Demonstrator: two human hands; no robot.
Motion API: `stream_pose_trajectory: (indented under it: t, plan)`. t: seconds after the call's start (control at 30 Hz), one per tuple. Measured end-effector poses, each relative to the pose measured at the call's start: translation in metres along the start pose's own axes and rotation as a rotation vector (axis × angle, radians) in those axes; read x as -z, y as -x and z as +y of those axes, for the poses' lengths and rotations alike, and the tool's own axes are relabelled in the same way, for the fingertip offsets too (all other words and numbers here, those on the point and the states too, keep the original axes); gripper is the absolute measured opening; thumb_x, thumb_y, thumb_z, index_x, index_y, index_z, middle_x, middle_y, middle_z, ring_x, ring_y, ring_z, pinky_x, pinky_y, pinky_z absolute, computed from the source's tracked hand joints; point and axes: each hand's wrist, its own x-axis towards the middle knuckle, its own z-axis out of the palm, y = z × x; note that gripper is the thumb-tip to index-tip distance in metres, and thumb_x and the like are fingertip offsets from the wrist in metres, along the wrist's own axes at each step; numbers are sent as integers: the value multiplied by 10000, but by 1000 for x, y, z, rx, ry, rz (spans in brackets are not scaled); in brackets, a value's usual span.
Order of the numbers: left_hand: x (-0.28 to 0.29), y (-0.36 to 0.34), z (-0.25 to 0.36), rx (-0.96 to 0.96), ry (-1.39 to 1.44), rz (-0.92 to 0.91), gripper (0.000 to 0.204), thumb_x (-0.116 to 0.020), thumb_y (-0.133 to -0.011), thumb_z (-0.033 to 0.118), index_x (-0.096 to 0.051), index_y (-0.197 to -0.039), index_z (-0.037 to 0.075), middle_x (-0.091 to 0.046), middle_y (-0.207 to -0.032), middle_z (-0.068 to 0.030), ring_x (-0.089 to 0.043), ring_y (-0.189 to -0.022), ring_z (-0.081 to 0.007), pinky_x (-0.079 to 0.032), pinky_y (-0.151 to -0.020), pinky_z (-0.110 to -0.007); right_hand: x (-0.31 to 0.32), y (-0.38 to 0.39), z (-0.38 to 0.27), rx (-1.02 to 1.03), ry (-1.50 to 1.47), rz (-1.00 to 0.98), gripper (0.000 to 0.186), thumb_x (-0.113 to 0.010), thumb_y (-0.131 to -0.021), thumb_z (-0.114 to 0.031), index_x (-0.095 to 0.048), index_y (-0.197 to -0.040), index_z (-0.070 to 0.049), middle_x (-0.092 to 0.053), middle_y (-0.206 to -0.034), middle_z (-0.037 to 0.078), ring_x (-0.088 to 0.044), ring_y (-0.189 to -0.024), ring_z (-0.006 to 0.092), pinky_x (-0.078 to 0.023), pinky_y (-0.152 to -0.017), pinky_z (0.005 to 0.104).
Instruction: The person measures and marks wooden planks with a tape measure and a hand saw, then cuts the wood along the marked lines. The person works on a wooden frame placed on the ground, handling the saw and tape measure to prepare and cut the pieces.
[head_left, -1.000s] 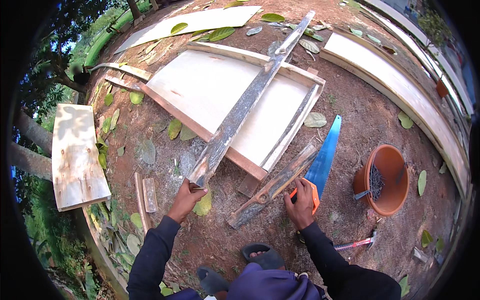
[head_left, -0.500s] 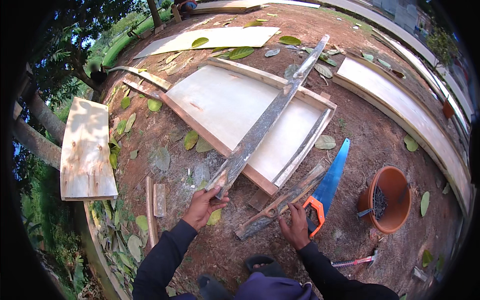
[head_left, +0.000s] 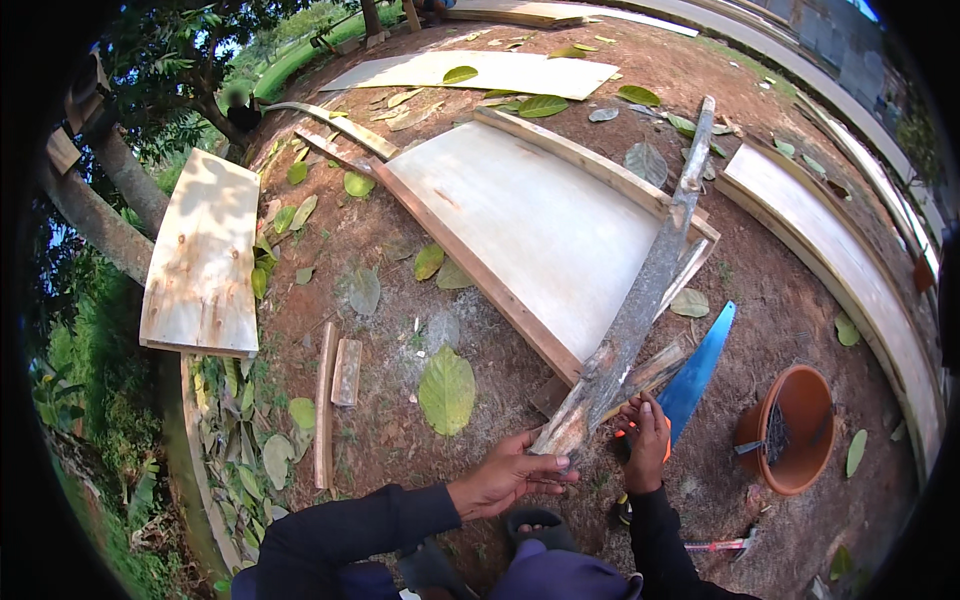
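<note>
My left hand [head_left: 510,472] grips the near end of a long weathered grey plank [head_left: 635,300]. The plank runs up and away across the corner of a framed plywood panel [head_left: 540,220] that lies flat on the dirt. Close beside it, my right hand [head_left: 647,440] is closed over the orange handle of a blue hand saw [head_left: 700,370], whose blade points away to the upper right. A shorter rough wood piece [head_left: 660,365] lies on the ground between the plank and the saw blade.
A terracotta pot [head_left: 790,430] with small tools stands to the right. A red-handled tool [head_left: 715,547] lies near my feet. A plywood board [head_left: 200,250] and short sticks [head_left: 335,385] lie on the left, long panels [head_left: 850,270] on the right, and leaves all around.
The plank's near end has swung right, close to the saw handle, and my left hand went with it. My right hand stays on the saw. The view has shifted.
</note>
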Motion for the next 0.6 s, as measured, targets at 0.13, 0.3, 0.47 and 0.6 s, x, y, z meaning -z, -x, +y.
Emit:
stream_pose_trajectory:
  t: [0.13,0.3,0.47,0.6]
  plan:
    - [2,21,14,3,13,1,455,-699,-983,102,-462,-1353,-17,-673,-1221,-167,-717,-1102,-251,-624,-863,-350,4,-4,0,-25,67,-54,486,-566,-1075,-299,-515,-1422,38,-615,-1300,117,-646,-1081,176,-537,-882,315]
    - [2,39,41,-159,-32,68,439,-662,-999,145,-483,-1363,-24,-694,-1205,-192,-736,-1046,-261,-622,-852,-360,4,-15,44,143,525,-53,550,-721,-964,-244,-548,-1393,53,-655,-1294,195,-681,-1102,234,-552,-910,379]
    - [21,49,53,-283,1,157,397,-546,-1059,260,-520,-1334,-25,-717,-1144,-222,-753,-973,-270,-634,-801,-372,-12,-39,51,-44,226,-34,642,-676,-1005,-317,-455,-1466,72,-613,-1325,140,-641,-1113,197,-533,-874,323]
    - [32,33,36,-270,-43,263,386,-510,-1077,301,-550,-1296,-14,-727,-1113,-231,-762,-918,-271,-640,-769,-375,-27,-53,42,-222,93,-46,684,-649,-1013,-377,-432,-1494,58,-592,-1322,105,-602,-1172,181,-511,-896,313]
